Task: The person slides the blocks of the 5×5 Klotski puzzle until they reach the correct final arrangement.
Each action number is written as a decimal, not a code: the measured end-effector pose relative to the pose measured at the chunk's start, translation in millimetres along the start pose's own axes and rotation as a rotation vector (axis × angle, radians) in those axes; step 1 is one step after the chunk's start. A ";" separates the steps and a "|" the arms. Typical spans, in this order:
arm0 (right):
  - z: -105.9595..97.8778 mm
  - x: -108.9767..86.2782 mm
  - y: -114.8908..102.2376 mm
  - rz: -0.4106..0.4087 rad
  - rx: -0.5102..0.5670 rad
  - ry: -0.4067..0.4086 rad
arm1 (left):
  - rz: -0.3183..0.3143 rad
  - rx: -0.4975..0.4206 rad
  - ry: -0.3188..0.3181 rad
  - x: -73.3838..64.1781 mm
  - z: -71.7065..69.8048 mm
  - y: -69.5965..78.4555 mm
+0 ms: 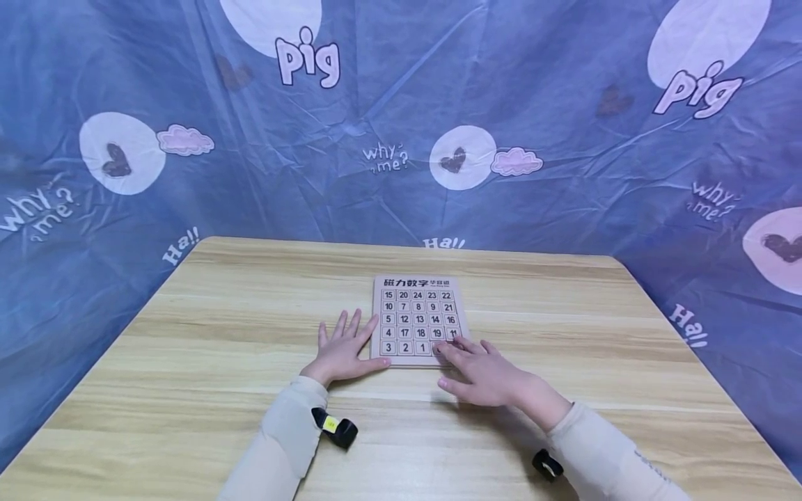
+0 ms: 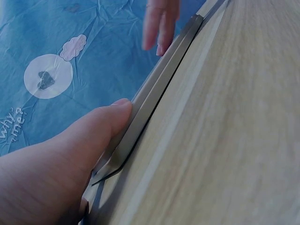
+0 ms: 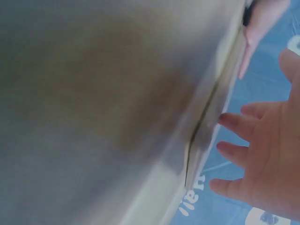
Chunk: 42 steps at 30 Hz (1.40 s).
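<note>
A number sliding puzzle lies flat on the table, with rows of numbered tiles and Chinese characters printed along its top. My left hand is at its lower left corner, fingers spread along the left side. The left thumb rests on the front edge of the board in the left wrist view. Over the lower right corner, my right hand reaches with its fingers extended, the fingertips right at the bottom-row tile beside the 1 and hiding its number. In the right wrist view those fingers are spread apart.
The light wood-grain table carries the puzzle near its middle. Behind and at both sides hangs a blue printed cloth. Black camera straps are on both wrists, the left strap bearing a yellow label.
</note>
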State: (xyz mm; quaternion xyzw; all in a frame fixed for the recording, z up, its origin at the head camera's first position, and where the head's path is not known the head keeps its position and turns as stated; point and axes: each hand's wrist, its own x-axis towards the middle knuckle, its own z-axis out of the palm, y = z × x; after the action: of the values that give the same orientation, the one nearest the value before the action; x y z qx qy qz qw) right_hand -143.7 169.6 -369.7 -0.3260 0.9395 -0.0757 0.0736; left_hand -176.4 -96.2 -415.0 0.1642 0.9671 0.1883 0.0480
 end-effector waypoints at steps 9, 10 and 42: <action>-11.0 42.4 38.2 0.151 0.018 0.036 | 0.001 0.009 -0.003 1.3 1.8 2.5; -12.1 47.0 42.0 0.175 0.026 0.038 | 0.001 0.008 0.000 1.2 1.9 2.6; -5.3 50.1 38.1 0.204 0.014 -0.015 | -0.010 0.029 -0.001 -0.6 0.7 1.3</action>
State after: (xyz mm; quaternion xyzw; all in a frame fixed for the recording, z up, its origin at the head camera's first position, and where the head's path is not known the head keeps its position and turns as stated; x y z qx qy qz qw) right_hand -206.6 168.5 -376.2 -0.2284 0.9667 -0.0720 0.0903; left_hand -175.3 -95.0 -415.2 0.1603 0.9705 0.1738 0.0470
